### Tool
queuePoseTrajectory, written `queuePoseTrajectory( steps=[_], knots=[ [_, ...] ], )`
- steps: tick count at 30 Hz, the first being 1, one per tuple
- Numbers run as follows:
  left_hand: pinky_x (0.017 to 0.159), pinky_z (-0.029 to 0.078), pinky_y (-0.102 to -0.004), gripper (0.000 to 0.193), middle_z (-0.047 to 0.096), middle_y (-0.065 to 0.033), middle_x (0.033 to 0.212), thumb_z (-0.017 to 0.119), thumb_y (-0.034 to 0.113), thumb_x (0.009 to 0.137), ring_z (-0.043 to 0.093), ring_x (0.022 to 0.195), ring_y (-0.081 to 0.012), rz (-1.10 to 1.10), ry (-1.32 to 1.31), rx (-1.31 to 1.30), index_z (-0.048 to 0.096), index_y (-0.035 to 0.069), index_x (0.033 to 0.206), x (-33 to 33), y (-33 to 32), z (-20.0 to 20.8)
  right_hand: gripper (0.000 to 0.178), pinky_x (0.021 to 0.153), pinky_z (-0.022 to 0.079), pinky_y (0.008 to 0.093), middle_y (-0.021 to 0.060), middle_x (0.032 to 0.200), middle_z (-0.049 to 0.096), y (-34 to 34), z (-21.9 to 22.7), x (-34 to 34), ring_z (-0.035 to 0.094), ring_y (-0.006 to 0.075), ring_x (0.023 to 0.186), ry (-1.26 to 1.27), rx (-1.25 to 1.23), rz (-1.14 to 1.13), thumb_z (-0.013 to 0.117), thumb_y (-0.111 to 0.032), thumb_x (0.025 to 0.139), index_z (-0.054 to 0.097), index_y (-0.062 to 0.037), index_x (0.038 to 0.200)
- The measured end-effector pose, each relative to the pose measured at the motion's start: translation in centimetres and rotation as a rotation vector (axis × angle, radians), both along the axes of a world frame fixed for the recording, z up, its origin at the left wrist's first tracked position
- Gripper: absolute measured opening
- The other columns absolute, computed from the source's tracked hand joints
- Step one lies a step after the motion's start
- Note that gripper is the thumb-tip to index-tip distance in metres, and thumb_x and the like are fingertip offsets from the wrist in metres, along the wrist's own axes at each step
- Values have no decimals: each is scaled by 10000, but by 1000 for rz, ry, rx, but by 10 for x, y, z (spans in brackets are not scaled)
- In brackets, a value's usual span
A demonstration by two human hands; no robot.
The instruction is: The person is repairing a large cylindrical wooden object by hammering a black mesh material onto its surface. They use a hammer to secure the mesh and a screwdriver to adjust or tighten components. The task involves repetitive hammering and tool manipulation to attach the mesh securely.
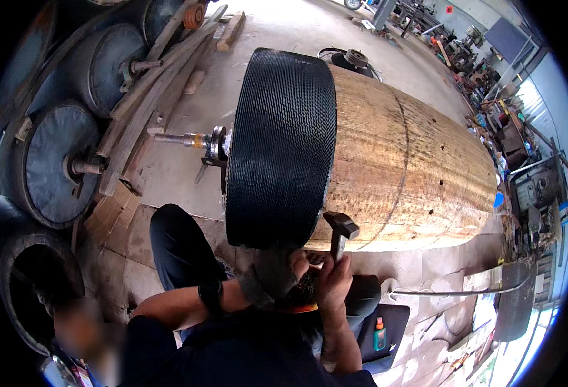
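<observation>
A large wooden drum [393,155] lies on its side in front of me, its left end wrapped in tight turns of ridged black strip [280,148]. My right hand [334,282] is closed around the handle of a hammer [342,226], whose dark metal head is raised close to the lower side of the drum, just right of the wrapped part. My left hand [269,276], in a dark grey glove with a bare thumb showing, is closed just under the lower edge of the black strip. What its fingers grip is hidden.
A metal shaft [184,139] sticks out of the drum's left end. Dark rollers [61,161] and long wooden beams [151,97] line the left side. A green bottle [379,337] stands by my right knee. Tools and machine parts [477,71] crowd the right wall; a person is at lower left.
</observation>
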State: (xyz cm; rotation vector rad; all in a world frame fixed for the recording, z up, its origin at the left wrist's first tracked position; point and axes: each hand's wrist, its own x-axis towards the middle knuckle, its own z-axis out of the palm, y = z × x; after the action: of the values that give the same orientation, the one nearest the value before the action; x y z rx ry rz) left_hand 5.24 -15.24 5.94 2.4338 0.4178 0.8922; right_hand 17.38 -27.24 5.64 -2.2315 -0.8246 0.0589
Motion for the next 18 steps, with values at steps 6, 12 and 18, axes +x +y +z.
queuePoseTrajectory(
  steps=[6, 12, 18],
  knots=[
    [785, 544, -435, 301, 607, -135, 1045, 721, 47, 724, 635, 924, -320, 13, -196, 555, 650, 9, 1014, 7, 91, 70, 199, 548, 475, 345, 146, 757, 652, -30, 5, -14, 594, 244, 583, -107, 456, 52, 587, -194, 992, 561, 3, 991],
    [842, 550, -482, 408, 567, -139, 1130, 745, 50, 799, 632, 957, -315, 236, -298, 793, 624, 27, 1189, 30, 134, 73, 174, 560, 525, 454, 239, 719, 641, -19, 2, 2, 685, 439, 666, 91, 186, 49, 621, -169, 992, 572, -2, 988],
    [878, 534, -484, 465, 539, -132, 1190, 739, 41, 782, 619, 1006, -318, 259, -253, 780, 607, 38, 1228, 32, 131, 72, 218, 595, 531, 484, 268, 739, 644, -9, -1, 4, 675, 471, 718, -103, 101, -12, 655, -187, 968, 570, 7, 1018]
  ],
)
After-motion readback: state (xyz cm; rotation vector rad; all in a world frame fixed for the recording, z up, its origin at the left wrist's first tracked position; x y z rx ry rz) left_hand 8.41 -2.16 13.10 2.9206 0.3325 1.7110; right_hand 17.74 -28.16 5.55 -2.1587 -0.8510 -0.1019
